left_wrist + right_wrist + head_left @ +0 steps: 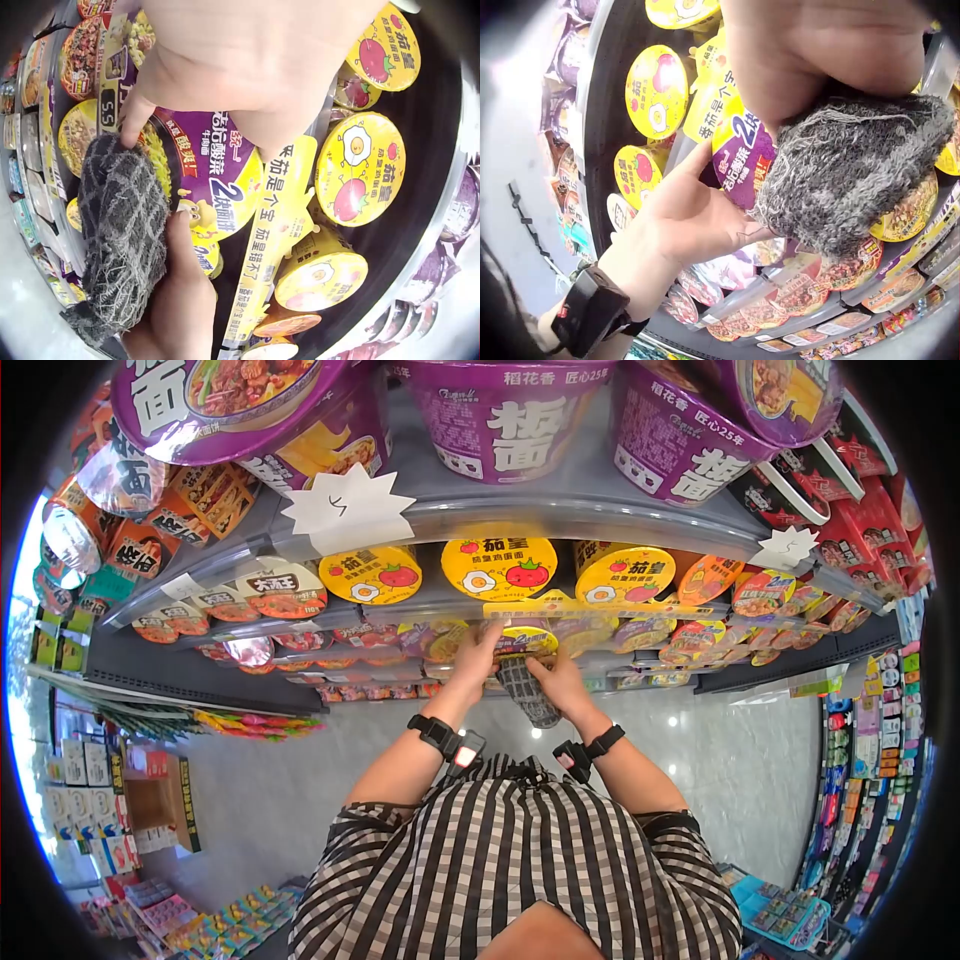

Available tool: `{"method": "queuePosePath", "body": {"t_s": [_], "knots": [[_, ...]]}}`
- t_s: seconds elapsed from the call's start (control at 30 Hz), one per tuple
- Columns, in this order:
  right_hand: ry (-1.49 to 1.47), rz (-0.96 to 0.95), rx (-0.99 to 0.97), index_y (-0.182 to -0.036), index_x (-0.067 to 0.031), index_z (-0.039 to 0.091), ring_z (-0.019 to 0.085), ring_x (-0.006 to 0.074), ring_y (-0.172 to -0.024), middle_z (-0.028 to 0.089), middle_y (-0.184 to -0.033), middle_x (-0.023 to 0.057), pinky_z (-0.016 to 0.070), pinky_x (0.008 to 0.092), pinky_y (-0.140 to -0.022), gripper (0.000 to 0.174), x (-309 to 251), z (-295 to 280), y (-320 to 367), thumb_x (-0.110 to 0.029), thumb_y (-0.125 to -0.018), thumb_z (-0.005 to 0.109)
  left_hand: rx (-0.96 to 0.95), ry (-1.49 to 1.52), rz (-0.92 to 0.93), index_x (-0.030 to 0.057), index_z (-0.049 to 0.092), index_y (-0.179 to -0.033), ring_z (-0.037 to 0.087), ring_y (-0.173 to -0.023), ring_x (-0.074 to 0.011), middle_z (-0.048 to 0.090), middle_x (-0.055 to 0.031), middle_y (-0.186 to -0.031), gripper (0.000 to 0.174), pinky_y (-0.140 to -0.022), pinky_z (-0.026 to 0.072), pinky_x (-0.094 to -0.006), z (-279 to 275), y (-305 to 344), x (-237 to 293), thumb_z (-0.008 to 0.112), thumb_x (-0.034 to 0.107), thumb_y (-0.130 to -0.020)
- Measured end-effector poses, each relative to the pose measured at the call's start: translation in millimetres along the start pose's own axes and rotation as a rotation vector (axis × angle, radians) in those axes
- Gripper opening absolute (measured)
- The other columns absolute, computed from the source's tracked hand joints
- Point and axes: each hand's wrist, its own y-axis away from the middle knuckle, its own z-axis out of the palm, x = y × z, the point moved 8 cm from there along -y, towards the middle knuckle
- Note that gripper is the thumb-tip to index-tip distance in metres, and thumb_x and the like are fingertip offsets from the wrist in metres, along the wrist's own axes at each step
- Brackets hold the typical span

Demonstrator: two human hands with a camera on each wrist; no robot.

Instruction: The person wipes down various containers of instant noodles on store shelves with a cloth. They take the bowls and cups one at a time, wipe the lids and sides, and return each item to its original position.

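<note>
A purple-and-yellow instant noodle cup [214, 176] is between both hands at a lower shelf, its printed lid facing up. My left hand [476, 662] grips it, thumb at one edge of the lid and fingers at the other, as the left wrist view shows. My right hand [565, 688] holds a dark grey checked cloth [528, 698] against the near side of the same cup. In the left wrist view the right thumb lies by the lid's rim. The bunched cloth [855, 176] hides the right fingers in the right wrist view.
Yellow tomato-egg noodle cups [498, 570] line the shelf above, behind a clear front strip. Large purple noodle tubs [510, 425] stand on the top shelf. A yellow printed strip [274, 232] runs along a shelf edge beside the hands. Grey floor [640, 750] lies below.
</note>
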Motion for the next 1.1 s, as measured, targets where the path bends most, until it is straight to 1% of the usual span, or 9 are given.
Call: {"method": "queuePosePath", "body": {"t_s": [0.07, 0.13, 0.27, 0.37, 0.6, 0.67, 0.93, 1.03, 1.1], "knots": [[-0.058, 0.020, -0.007, -0.124, 0.0077, 0.042, 0.063, 0.0325, -0.094, 0.064, -0.101, 0.0208, 0.0478, 0.0377, -0.081, 0.063, 4, 1, -5, -0.031, -0.082, 0.068, 0.047, 0.005, 0.019, 0.0036, 0.046, -0.125, 0.054, -0.105, -0.0190, 0.055, -0.0095, -0.117, 0.058, -0.085, 0.0449, -0.0368, -4, -8, -5, 0.059, 0.046, -0.088], [-0.082, 0.025, -0.018, -0.129, 0.0083, 0.038, 0.062, 0.0321, -0.097, 0.063, -0.105, 0.0215, 0.0474, 0.0371, -0.083, 0.068, 5, 1, -10, -0.031, -0.082, 0.068, 0.035, -0.035, 0.243, 0.0031, 0.048, -0.122, 0.055, -0.102, -0.0184, 0.057, -0.0091, -0.115, 0.046, -0.085, 0.0444, -0.0332, -6, -23, -6, 0.060, 0.032, -0.089], [-0.109, -0.014, -0.017, -0.140, 0.0087, 0.026, 0.059, 0.0315, -0.106, 0.058, -0.118, 0.0235, 0.0459, 0.0356, -0.087, 0.083, 8, 5, -12, -0.032, -0.081, 0.069, 0.007, -0.175, 0.359, 0.0025, 0.047, -0.123, 0.058, -0.099, -0.0199, 0.061, -0.0098, -0.109, 0.043, -0.086, 0.0443, -0.0315, -1, -12, 1, 0.064, 0.014, -0.084], [-0.087, 0.005, -0.053, -0.144, 0.0078, 0.021, 0.058, 0.0314, -0.109, 0.055, -0.124, 0.0240, 0.0449, 0.0356, -0.090, 0.089, 0, 5, -5, -0.033, -0.081, 0.069, -0.047, -0.191, 0.316, 0.0024, 0.036, -0.137, 0.055, -0.106, -0.0186, 0.057, -0.0088, -0.119, 0.058, -0.090, 0.0423, -0.0319, 0, -8, -1, 0.063, 0.011, -0.086], [-0.072, 0.030, -0.071, -0.144, 0.0053, 0.023, 0.056, 0.0322, -0.111, 0.053, -0.125, 0.0264, 0.0448, 0.0366, -0.091, 0.086, 5, 12, 4, -0.032, -0.081, 0.069, 0.028, -0.156, 0.350, 0.0042, 0.018, -0.147, 0.053, -0.111, -0.0202, 0.053, -0.0110, -0.126, 0.079, -0.094, 0.0419, -0.0326, 3, 8, -5, 0.063, 0.008, -0.083], [-0.145, 0.055, -0.080, -0.143, 0.0048, 0.025, 0.057, 0.0317, -0.109, 0.054, -0.123, 0.0258, 0.0456, 0.0367, -0.089, 0.082, 5, 15, 6, -0.029, -0.081, 0.068, -0.075, -0.202, 0.331, 0.0055, 0.008, -0.150, 0.051, -0.116, -0.0205, 0.050, -0.0131, -0.130, 0.087, -0.096, 0.0412, -0.0328, 9, 4, -7, 0.063, 0.008, -0.083], [-0.338, 0.097, -0.196, -0.144, 0.0041, 0.026, 0.059, 0.0258, -0.099, 0.060, -0.112, 0.0209, 0.0464, 0.0344, -0.084, 0.081, 22, 24, 6, -0.027, -0.082, 0.068, -0.059, -0.209, 0.335, 0.0071, 0.007, -0.150, 0.048, -0.120, -0.0228, 0.043, -0.0181, -0.136, 0.089, -0.095, 0.0426, -0.0342, -3, -2, -23, 0.065, 0.010, -0.083], [-0.137, 0.120, -0.223, -0.145, -0.0034, 0.031, 0.060, 0.0211, -0.096, 0.062, -0.109, 0.0170, 0.0465, 0.0319, -0.084, 0.073, 28, 25, 11, -0.021, -0.084, 0.067, -0.010, -0.096, 0.201, 0.0049, 0.005, -0.150, 0.048, -0.120, -0.0252, 0.042, -0.0221, -0.136, 0.090, -0.094, 0.0437, -0.0370, -36, 6, -40, 0.065, 0.011, -0.083], [-0.064, 0.033, -0.283, -0.144, -0.0050, 0.035, 0.060, 0.0199, -0.095, 0.063, -0.107, 0.0146, 0.0461, 0.0316, -0.084, 0.069, 12, 26, 20, -0.023, -0.085, 0.066, 0.195, -0.014, 0.032, 0.0020, 0.000, -0.149, 0.047, -0.123, -0.0302, 0.037, -0.0272, -0.139, 0.094, -0.094, 0.0447, -0.0401, -84, -8, -74, 0.066, 0.014, -0.084]]}}
